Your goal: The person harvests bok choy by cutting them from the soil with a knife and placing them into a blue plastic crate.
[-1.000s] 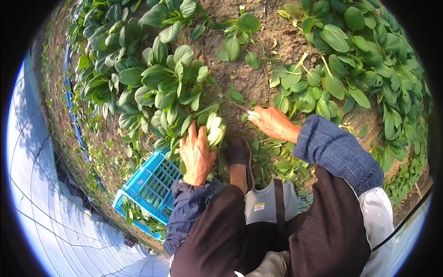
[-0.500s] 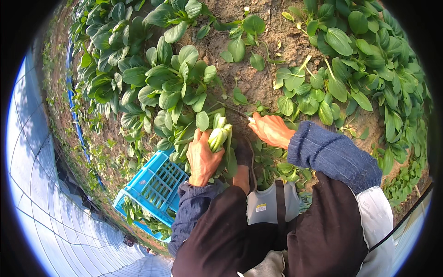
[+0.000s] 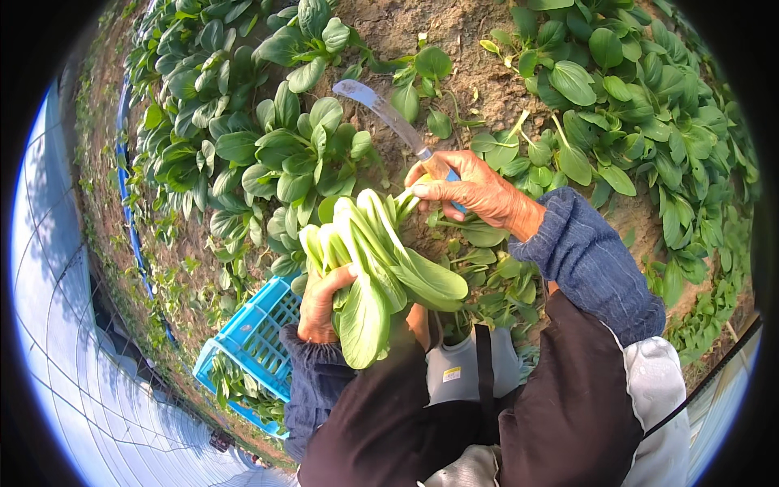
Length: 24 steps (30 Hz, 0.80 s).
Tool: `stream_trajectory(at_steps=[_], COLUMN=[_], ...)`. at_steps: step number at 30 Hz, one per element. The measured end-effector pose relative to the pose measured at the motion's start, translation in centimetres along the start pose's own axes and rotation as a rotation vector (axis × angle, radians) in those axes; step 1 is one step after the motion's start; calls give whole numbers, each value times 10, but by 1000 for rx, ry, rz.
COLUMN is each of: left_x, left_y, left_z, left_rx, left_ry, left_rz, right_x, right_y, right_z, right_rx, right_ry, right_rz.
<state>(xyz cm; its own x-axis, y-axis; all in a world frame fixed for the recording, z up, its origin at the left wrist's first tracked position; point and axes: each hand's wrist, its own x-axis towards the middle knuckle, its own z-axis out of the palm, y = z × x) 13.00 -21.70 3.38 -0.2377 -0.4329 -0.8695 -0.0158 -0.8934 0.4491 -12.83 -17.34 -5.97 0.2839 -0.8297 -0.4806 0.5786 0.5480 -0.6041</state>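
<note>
My left hand (image 3: 321, 303) is wrapped round a head of bok choy (image 3: 369, 264), its pale stem ends up and its leaves hanging toward my lap. My right hand (image 3: 480, 193) grips a curved harvesting knife (image 3: 388, 115) with a blue handle, its blade pointing up and left, away from the plant. Thumb and fingers of that same hand also pinch an outer stalk of the bok choy. Most of the knife's handle is hidden by the fingers. Beyond my left hand, other bok choy plants (image 3: 296, 158) stand rooted in the soil.
A blue plastic crate (image 3: 258, 331) holding greens is at lower left. Loose leaves and plants lie along the right (image 3: 596, 134). Bare soil (image 3: 475, 69) runs up the middle. A grey stool-like seat (image 3: 466, 369) is between my legs. Plastic greenhouse sheeting (image 3: 69, 325) borders the left.
My left hand has lifted the bok choy off the ground and turned it over, stem ends up. The right hand has risen leftward to it, bringing the knife blade into plain view.
</note>
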Motion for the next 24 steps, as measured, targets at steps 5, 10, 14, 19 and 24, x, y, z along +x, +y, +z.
stream_trajectory(at_steps=[5,10,14,19,24], left_x=[-36,-87,-132,-205,-242], left_y=[24,57,65,65,42], left_z=[-16,-15,-13,-19,-21], left_rx=[64,-1,-81,10,-112], left_ry=[-33,-96,-175,-157,-332], left_rz=[354,703,845,895,910], right_x=[-16,-40,-68,-97,-133], right_y=[-20,-84,-144,-200,-200], right_z=[-22,10,54,160,259], right_rx=[147,1,-326,-838,-1158], right_ry=[162,35,97,-12,2], right_rz=[-127,-198,-313,-439,-660])
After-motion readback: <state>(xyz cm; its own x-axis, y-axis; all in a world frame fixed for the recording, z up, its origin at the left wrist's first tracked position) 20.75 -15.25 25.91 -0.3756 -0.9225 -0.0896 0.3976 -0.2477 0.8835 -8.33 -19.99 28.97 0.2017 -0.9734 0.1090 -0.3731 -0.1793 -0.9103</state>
